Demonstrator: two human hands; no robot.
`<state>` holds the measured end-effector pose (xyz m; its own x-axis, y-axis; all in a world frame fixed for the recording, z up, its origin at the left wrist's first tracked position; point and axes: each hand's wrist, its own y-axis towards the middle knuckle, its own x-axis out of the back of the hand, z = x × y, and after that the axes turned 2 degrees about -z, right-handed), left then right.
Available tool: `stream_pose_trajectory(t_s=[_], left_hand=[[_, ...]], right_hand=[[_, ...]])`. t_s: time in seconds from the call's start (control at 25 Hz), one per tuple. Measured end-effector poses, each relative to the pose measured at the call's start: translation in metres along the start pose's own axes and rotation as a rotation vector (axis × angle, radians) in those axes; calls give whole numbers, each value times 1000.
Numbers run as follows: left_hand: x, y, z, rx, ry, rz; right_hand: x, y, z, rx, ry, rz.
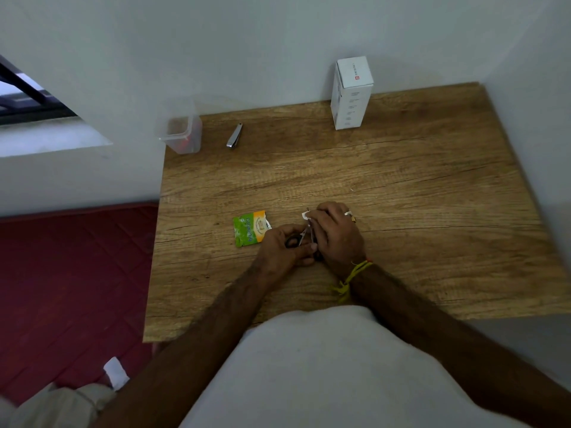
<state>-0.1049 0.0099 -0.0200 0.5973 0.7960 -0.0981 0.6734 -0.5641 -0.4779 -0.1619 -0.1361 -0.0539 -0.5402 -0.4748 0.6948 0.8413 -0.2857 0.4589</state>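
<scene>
Tip for this snip: feed the scrap deep into the blades and close slowly. Green sachet [249, 228] lies flat on the table [401, 180]. Just right of it, the left hand [284, 246] curls round the black loop of the small scissors [301, 236], wrist low on the wood. Further right of the sachet, the right hand [336, 236] pinches a white scrap [306, 215] at the blades, knuckles up.

Green sachet [249, 228] printed with what may be "Patanjali", white box [352, 94] lettering too small to read
</scene>
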Motion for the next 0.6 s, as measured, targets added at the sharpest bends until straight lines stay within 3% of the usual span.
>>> stream_pose_trajectory(t_s=[0.6], left_hand=[[0, -1, -1, 21, 8, -16]], right_hand=[[3, 0, 1, -35, 53, -4]])
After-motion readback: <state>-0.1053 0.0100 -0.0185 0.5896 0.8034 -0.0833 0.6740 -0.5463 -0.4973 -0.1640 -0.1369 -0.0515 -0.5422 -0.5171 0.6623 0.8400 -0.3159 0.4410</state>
